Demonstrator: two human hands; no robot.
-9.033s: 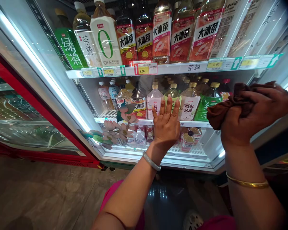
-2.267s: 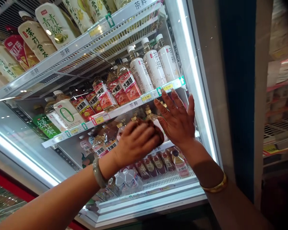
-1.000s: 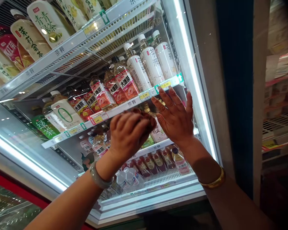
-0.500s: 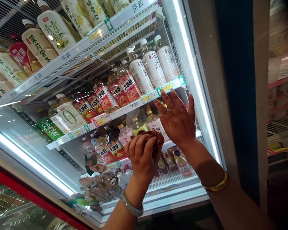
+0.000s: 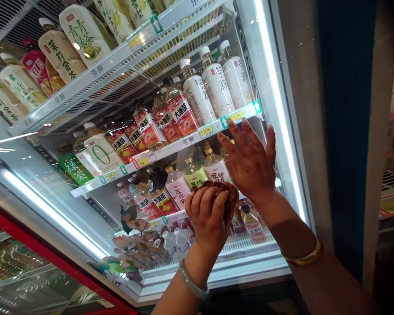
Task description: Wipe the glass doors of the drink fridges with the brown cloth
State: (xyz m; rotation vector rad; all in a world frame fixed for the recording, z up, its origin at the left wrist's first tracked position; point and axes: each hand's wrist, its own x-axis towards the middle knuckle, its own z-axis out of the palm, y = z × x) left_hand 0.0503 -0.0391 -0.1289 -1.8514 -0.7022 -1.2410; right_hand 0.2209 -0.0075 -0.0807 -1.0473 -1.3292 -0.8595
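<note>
My left hand (image 5: 207, 212) is closed around a bunched brown cloth (image 5: 231, 197), held up in front of the glass of a lit drinks cooler. A pale bangle (image 5: 193, 282) circles that wrist. My right hand (image 5: 251, 159) is above and to the right, fingers spread, palm toward the glass; it seems to rest on the pane, though the contact itself is hidden. A gold bracelet (image 5: 305, 256) is on the right wrist. Behind the hands, bottles with gold caps, such as a pink-labelled bottle (image 5: 216, 168), stand on a shelf.
White wire shelves (image 5: 190, 142) hold rows of tea bottles, with white-labelled bottles (image 5: 218, 87) at the right. Artificial flowers (image 5: 131, 245) show at the lower left. A bright light strip (image 5: 276, 87) runs down the right side. A red frame (image 5: 52, 262) edges the lower left.
The view has shifted slightly, moving the cooler rightward in the picture. My left hand, with the cloth, has moved a little right, closer to my right hand, which keeps its place on the cooler.
</note>
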